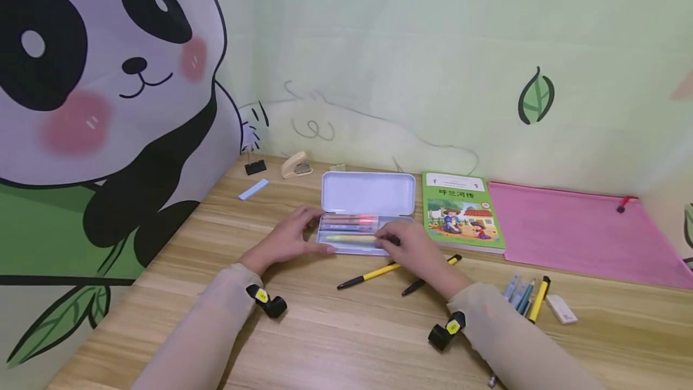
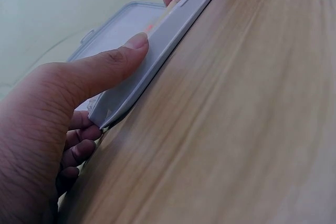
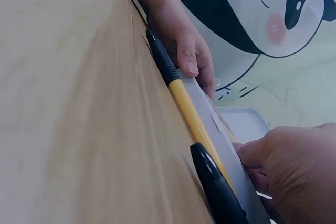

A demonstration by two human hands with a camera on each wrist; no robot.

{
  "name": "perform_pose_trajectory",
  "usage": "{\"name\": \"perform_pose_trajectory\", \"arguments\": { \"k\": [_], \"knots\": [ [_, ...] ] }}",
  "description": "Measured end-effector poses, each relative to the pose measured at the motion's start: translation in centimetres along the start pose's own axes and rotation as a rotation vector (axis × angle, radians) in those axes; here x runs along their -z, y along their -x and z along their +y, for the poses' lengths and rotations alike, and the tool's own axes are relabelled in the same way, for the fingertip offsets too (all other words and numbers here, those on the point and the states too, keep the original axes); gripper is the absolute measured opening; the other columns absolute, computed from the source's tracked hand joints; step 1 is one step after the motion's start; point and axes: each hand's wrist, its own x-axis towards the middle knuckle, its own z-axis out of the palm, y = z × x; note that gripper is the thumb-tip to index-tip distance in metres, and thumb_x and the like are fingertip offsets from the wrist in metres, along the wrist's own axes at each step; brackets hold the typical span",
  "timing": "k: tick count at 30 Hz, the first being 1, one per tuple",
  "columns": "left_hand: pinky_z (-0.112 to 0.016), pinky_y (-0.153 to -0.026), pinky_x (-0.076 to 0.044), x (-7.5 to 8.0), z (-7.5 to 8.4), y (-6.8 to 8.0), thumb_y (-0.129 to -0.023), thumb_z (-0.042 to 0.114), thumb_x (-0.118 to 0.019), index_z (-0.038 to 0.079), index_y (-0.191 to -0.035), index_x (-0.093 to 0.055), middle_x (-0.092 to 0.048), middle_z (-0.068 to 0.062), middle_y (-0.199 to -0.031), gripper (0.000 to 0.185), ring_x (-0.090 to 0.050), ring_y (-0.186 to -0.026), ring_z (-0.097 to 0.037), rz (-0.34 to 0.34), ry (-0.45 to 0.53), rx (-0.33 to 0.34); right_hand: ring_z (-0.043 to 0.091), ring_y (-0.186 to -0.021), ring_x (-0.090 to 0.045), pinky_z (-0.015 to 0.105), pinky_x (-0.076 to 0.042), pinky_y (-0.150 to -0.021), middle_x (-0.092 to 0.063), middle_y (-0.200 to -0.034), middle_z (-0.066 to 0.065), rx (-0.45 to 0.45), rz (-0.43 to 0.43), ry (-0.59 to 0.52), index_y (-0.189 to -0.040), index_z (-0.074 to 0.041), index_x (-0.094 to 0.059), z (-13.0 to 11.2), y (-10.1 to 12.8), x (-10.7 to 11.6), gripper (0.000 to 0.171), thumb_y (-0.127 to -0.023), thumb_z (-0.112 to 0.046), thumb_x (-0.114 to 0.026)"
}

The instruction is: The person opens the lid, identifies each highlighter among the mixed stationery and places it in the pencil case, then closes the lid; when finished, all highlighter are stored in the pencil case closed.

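An open pencil case (image 1: 368, 192) lies on the table with its white lid tipped back. My left hand (image 1: 289, 236) holds the case's left end; in the left wrist view its thumb (image 2: 113, 69) lies along the front wall and the other fingers curl round the corner. With its fingertips over the tray, my right hand (image 1: 414, 248) pinches a slim pale yellow pen (image 1: 349, 238) lying lengthwise inside. Several other pens (image 1: 346, 220) lie behind it in the tray. Two yellow-and-black pens (image 1: 370, 275) are on the table in front of the case, partly under the right hand.
A green book (image 1: 460, 212) and a pink zip pouch (image 1: 574, 233) lie to the right. Several pens (image 1: 525, 297) and a white eraser (image 1: 562, 309) are near the right forearm. At the back left are a stapler (image 1: 296, 165), a black binder clip (image 1: 255, 167) and a blue strip (image 1: 253, 189).
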Motion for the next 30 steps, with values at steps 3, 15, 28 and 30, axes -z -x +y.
{"name": "perform_pose_trajectory", "arguments": {
  "k": [3, 15, 28, 30],
  "knots": [
    [-0.049, -0.108, -0.039, 0.02, 0.01, 0.00, -0.069, 0.069, -0.080, 0.018, -0.147, -0.049, -0.050, -0.004, -0.135, 0.099, -0.050, -0.122, -0.024, -0.001, 0.004, 0.002, 0.011, -0.082, -0.063, 0.031, -0.053, -0.072, -0.072, -0.090, -0.003, -0.003, 0.014, 0.009, -0.094, -0.013, -0.077, -0.07, -0.02, -0.13, 0.004, -0.091, -0.016, -0.077],
    [-0.050, -0.110, -0.038, -0.07, -0.24, -0.20, -0.069, 0.070, -0.080, 0.018, -0.147, -0.049, -0.050, -0.003, -0.136, 0.099, -0.049, -0.125, -0.025, 0.002, -0.010, -0.003, 0.013, -0.086, -0.061, 0.031, -0.053, -0.074, -0.071, -0.091, -0.002, -0.015, 0.025, 0.032, -0.093, -0.013, -0.077, -0.07, 0.14, -0.15, 0.004, -0.091, -0.016, -0.076],
    [-0.050, -0.109, -0.038, -0.12, -0.26, -0.14, -0.069, 0.070, -0.080, 0.019, -0.147, -0.048, -0.050, -0.003, -0.135, 0.098, -0.049, -0.124, -0.024, -0.001, -0.013, -0.003, 0.014, -0.088, -0.061, 0.032, -0.052, -0.075, -0.071, -0.094, -0.002, -0.044, 0.002, 0.022, -0.096, -0.014, -0.077, -0.27, 0.16, 0.03, 0.004, -0.092, -0.016, -0.075],
    [-0.050, -0.109, -0.038, -0.10, -0.29, -0.16, -0.070, 0.070, -0.080, 0.019, -0.148, -0.048, -0.050, -0.003, -0.135, 0.098, -0.049, -0.124, -0.024, -0.001, -0.016, -0.004, 0.013, -0.088, -0.061, 0.032, -0.052, -0.075, -0.071, -0.094, -0.003, -0.046, 0.003, 0.013, -0.096, -0.014, -0.077, -0.36, 0.13, 0.12, 0.004, -0.092, -0.016, -0.075]
  ]
}}
